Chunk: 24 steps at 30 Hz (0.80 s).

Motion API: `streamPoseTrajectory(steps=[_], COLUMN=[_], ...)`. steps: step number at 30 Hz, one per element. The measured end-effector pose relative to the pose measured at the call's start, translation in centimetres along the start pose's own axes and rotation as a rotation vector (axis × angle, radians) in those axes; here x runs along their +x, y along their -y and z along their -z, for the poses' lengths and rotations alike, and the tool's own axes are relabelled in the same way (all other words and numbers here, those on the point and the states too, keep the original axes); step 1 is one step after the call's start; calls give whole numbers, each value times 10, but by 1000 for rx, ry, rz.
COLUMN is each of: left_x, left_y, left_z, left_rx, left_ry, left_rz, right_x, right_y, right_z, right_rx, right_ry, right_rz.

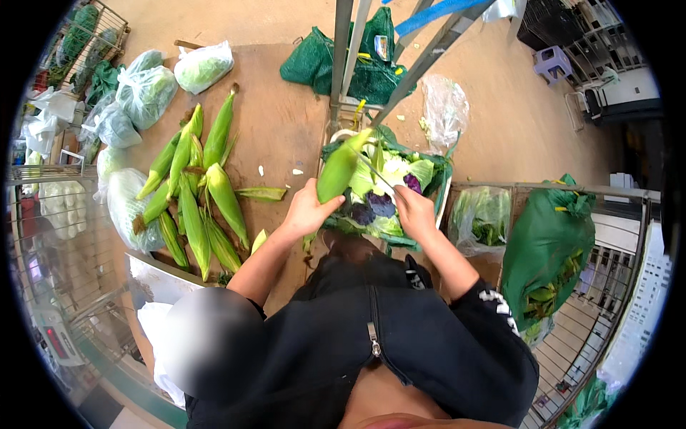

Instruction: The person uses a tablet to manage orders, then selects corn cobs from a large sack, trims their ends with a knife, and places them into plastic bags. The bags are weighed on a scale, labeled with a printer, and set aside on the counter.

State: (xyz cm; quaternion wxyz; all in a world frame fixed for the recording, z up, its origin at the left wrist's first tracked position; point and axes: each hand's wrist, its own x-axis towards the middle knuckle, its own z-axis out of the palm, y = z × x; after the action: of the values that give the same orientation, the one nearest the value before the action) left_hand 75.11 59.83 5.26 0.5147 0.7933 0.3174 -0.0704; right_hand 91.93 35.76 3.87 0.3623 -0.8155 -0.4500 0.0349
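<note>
My left hand (309, 210) is closed round the lower part of a green ear of corn (337, 170), its husk still on and its tip pointing up and away. In my right hand (415, 213) is a knife with a thin blade (374, 170), which reaches toward the ear's upper part; whether it touches the husk I cannot tell. My fingers hide the knife's handle. Below both hands stands a basket (448, 191) holding pale green and purple leaf trimmings (382, 206). To the left, several ears of corn in husk (227, 200) lie in a pile on a brown board (275, 93).
Metal posts (341, 57) rise just beyond the basket. Green net sacks (371, 61) lie past them, with a clear plastic bag (444, 107) beside. Bagged vegetables (146, 89) line the far left. A stuffed green sack (547, 247) and wire cart (572, 343) stand at right.
</note>
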Motion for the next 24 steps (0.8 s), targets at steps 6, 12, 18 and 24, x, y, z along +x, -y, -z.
streamPoseTrajectory(steps=[6, 12, 18, 24], left_x=[-27, -55, -21, -64], left_y=[50, 89, 62, 72], left_z=[-2, 7, -25, 23], left_rx=[176, -309, -279, -221], left_ry=[58, 67, 39, -172], left_rz=[1, -201, -321, -172], right_x=[-85, -112, -109, -131], right_y=[-78, -93, -93, -101], right_z=[-28, -25, -28, -9], right_rx=[-309, -314, -173, -244], right_ry=[385, 454, 281, 299], right_rz=[-568, -704, -758, -799])
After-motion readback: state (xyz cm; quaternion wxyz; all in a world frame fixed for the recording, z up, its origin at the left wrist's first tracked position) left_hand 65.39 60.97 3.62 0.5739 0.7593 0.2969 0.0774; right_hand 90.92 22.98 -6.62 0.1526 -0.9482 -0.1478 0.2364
